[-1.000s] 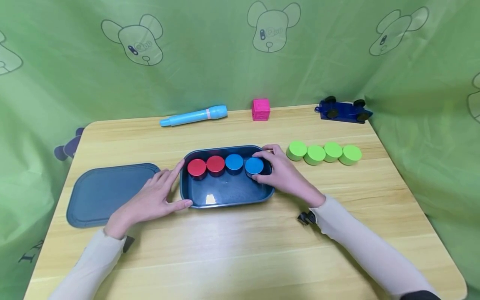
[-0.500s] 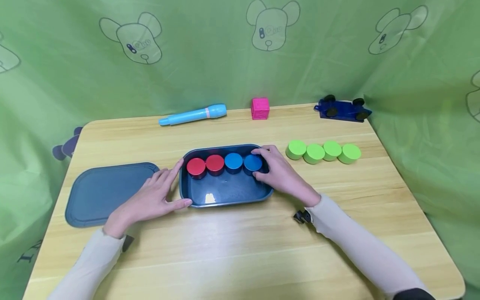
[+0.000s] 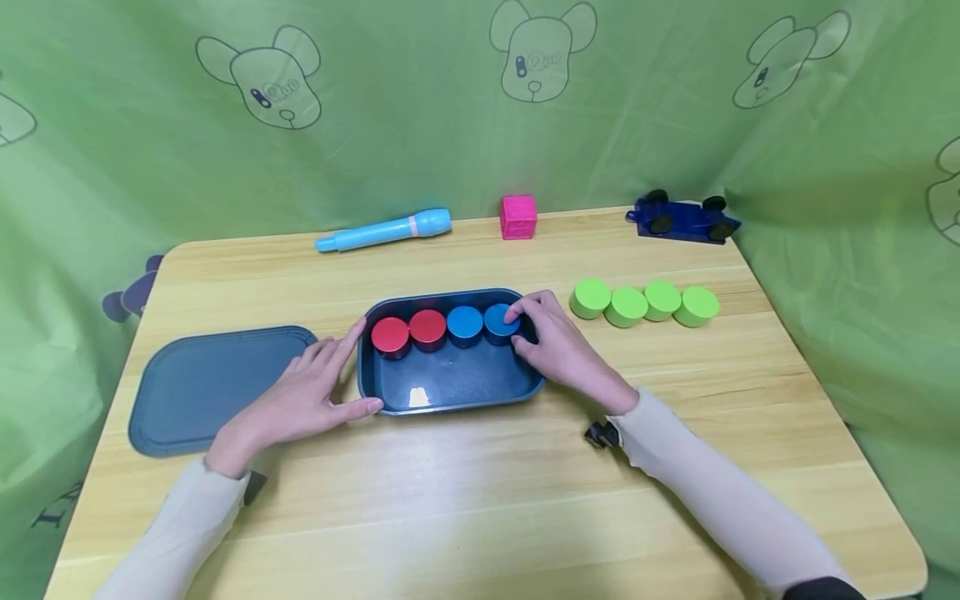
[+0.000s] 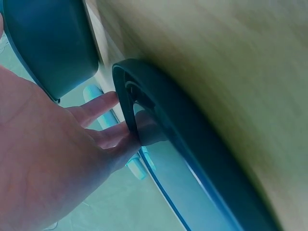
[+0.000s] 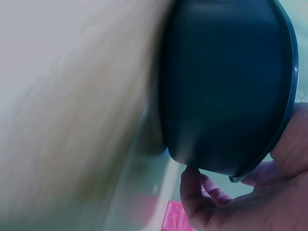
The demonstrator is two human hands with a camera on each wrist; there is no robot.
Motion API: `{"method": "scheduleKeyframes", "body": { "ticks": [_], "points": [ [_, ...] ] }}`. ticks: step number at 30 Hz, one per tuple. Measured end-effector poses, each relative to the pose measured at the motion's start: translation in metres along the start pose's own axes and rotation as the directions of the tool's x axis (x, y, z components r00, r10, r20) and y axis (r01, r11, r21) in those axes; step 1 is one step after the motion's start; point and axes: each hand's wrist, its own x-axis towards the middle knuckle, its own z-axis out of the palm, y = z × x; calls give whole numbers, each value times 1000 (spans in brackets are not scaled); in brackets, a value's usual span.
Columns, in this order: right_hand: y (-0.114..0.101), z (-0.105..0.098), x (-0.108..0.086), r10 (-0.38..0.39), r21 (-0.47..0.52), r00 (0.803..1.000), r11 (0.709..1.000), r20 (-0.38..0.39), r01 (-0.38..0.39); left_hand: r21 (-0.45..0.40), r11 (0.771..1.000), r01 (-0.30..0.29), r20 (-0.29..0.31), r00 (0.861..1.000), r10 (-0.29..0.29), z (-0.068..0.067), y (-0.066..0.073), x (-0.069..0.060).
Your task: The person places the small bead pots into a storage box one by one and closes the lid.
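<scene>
A dark blue tray [image 3: 450, 387] sits mid-table with two red cylinders [image 3: 391, 335] and two blue cylinders [image 3: 465, 325] in a row along its far side. My left hand [image 3: 296, 402] spans the tray's left end, thumb on the near corner and index finger at the far-left rim. Its other fingers lie over the right end of the flat lid [image 3: 202, 392]. My right hand [image 3: 558, 350] reaches over the tray's right end. Its index fingertip touches the top of the rightmost blue cylinder [image 3: 495, 321], with the thumb at its right side. In the right wrist view, the tray wall [image 5: 226, 86] hides the cylinders.
Several green cylinders [image 3: 626, 306] stand right of the tray. Along the table's far edge lie a light blue pen-like tube [image 3: 384, 231], a pink cube [image 3: 518, 217] and a dark blue toy car [image 3: 681, 219] with its wheels up. A green curtain [image 3: 420, 108] hangs behind.
The rightmost blue cylinder has moved left and slightly back, up beside the other blue one. My right fingers have shifted from its two sides to its right edge. My left hand stays put.
</scene>
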Motion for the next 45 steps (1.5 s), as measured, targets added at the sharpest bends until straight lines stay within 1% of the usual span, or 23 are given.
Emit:
{"method": "scheduleKeyframes", "body": {
  "ticks": [5,11,21,27,34,40,43,45],
  "points": [
    [2,1,-1,-19,34,999,999,-34,20,-3,1000,8,1,1000,-8,1,-1,0],
    [6,0,-7,-36,70,994,997,-107,44,-4,1000,12,2,1000,-12,2,-2,0],
    [13,-10,-20,-41,170,984,983,-174,71,1,1000,17,3,1000,-17,2,-1,-1],
    [25,-22,-33,-67,158,967,982,-244,108,0,1000,25,10,1000,-25,1,-1,-1],
    [37,-42,-46,-75,168,953,977,-294,128,-8,1000,30,8,1000,-30,1,-1,-1],
    [53,-53,-56,-52,143,934,984,-353,109,-19,999,27,-4,1000,-27,1,1,-3],
    [61,-59,-60,-35,141,924,985,-382,96,-22,999,27,-5,1000,-27,1,2,-3],
    [64,-63,-63,-15,152,921,985,-390,80,-24,999,33,-5,999,-33,1,1,-3]
  ]
}}
